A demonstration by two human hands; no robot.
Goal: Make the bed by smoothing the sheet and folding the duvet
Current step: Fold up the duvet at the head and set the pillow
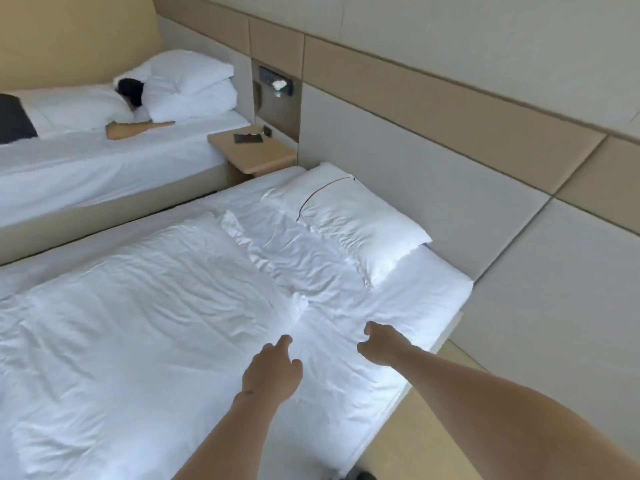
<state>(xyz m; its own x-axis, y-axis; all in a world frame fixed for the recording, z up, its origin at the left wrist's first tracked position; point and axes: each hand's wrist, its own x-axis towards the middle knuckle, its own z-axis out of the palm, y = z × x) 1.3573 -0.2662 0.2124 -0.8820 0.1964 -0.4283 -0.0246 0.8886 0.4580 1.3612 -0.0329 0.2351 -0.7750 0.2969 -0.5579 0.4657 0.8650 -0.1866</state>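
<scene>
Head view: the duvet (131,306) lies rumpled across the near bed's sheet (408,299), filling lower left. A pillow (360,220) sits centre right. Upper left, someone (69,116) lies on a second bed (104,174) beside a nightstand (252,152). Left hand (272,372) and right hand (377,344), fingers loosely curled and empty, hover at the duvet's edge.

Both forearms are bare and sleeveless; the left hand (270,372) has a small dark wrist mark.
</scene>
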